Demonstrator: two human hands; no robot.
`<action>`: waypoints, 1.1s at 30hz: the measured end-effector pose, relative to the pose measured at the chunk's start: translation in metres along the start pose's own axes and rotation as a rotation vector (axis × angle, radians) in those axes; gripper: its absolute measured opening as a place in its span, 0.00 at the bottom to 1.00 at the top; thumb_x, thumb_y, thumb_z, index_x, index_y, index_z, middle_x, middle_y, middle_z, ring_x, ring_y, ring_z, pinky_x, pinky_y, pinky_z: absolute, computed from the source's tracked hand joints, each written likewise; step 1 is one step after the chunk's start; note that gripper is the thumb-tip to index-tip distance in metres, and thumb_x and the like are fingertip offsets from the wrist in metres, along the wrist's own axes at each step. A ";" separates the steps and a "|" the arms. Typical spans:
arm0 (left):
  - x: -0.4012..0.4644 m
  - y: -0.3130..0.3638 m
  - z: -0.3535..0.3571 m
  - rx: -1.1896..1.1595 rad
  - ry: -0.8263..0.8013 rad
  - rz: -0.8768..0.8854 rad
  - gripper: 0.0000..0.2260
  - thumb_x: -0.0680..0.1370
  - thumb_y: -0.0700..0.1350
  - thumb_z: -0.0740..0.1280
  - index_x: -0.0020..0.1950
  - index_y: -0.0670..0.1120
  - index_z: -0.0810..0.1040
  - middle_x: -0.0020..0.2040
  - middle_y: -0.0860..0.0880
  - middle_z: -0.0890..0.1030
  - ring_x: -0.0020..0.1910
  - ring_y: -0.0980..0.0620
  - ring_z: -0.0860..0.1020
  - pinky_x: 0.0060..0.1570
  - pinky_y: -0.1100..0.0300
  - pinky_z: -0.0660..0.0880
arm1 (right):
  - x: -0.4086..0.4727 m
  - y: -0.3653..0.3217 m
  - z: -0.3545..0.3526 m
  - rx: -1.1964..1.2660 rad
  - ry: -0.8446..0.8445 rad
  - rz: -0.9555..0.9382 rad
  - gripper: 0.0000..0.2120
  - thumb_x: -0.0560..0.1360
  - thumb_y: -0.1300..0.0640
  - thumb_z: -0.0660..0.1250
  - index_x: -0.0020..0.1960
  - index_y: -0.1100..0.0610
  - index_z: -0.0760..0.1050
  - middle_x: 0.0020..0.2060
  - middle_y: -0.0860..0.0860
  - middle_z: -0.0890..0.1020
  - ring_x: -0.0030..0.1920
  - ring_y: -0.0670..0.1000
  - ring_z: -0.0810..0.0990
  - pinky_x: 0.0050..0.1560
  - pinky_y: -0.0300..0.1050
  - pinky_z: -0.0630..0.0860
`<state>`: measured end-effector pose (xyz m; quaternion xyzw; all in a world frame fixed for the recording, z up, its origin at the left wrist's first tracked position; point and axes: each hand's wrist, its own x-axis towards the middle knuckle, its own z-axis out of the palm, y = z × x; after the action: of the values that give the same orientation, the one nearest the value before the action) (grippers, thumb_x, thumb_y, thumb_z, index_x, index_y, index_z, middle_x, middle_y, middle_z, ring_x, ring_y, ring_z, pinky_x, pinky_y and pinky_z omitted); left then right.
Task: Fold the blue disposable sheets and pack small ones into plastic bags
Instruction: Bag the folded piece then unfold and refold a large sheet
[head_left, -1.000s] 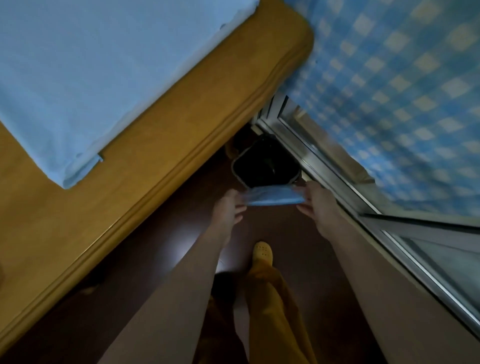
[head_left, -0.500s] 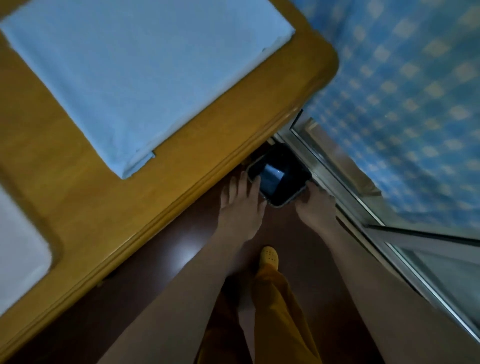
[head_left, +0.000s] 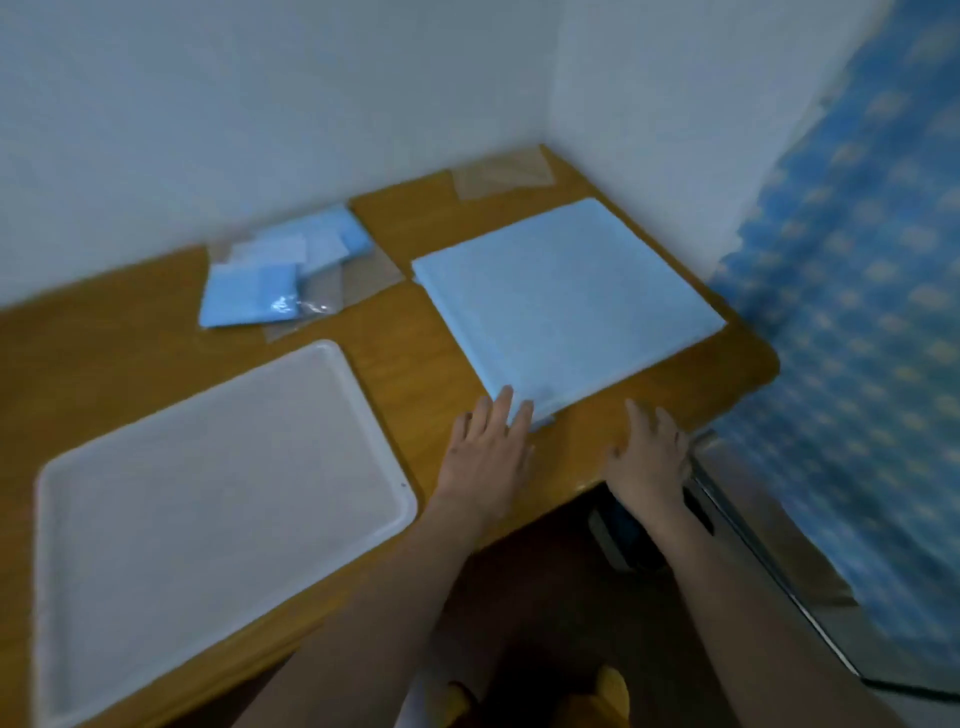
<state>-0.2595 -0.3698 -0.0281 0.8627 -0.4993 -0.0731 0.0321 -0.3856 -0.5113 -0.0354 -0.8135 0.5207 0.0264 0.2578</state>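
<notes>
A stack of large folded blue sheets (head_left: 566, 301) lies on the right part of the wooden table (head_left: 415, 364). My left hand (head_left: 488, 457) is flat and open, its fingertips touching the stack's near corner. My right hand (head_left: 649, 452) hovers open over the table edge just right of that corner, holding nothing. Several small folded blue sheets in plastic bags (head_left: 275, 270) lie in a pile near the wall. Loose clear plastic bags (head_left: 504, 174) lie in the far corner.
A large white tray (head_left: 208, 499) sits on the left of the table. A dark bin (head_left: 634, 540) stands on the floor under the table's right corner, beside a metal window frame (head_left: 769, 561) and a blue checked curtain (head_left: 857, 312).
Both hands held a small blue piece over the bin, dropped it in, then rose to the table. My view lifted from the floor to the tabletop.
</notes>
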 end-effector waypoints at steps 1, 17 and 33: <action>-0.012 -0.021 -0.010 -0.002 0.001 -0.046 0.24 0.83 0.53 0.52 0.78 0.50 0.52 0.78 0.45 0.52 0.75 0.43 0.54 0.70 0.46 0.56 | -0.008 -0.020 0.005 -0.006 -0.016 -0.020 0.30 0.80 0.53 0.59 0.78 0.48 0.51 0.78 0.55 0.49 0.76 0.61 0.48 0.73 0.63 0.54; -0.171 -0.288 -0.067 -0.009 -0.074 -0.690 0.24 0.83 0.55 0.51 0.78 0.50 0.51 0.79 0.45 0.49 0.76 0.43 0.52 0.71 0.45 0.56 | -0.077 -0.282 0.126 -0.211 -0.303 -0.514 0.27 0.79 0.50 0.60 0.76 0.48 0.57 0.76 0.55 0.55 0.74 0.60 0.53 0.72 0.57 0.58; -0.112 -0.380 -0.019 -0.322 -0.370 -0.727 0.26 0.83 0.50 0.52 0.79 0.46 0.48 0.78 0.44 0.54 0.75 0.44 0.60 0.70 0.49 0.63 | -0.010 -0.352 0.218 -0.339 -0.528 -0.689 0.27 0.80 0.53 0.60 0.77 0.49 0.57 0.77 0.46 0.57 0.76 0.51 0.55 0.73 0.48 0.60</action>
<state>0.0146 -0.0834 -0.0479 0.9387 -0.1426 -0.3100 0.0483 -0.0384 -0.2910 -0.0834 -0.9352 0.1249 0.2302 0.2385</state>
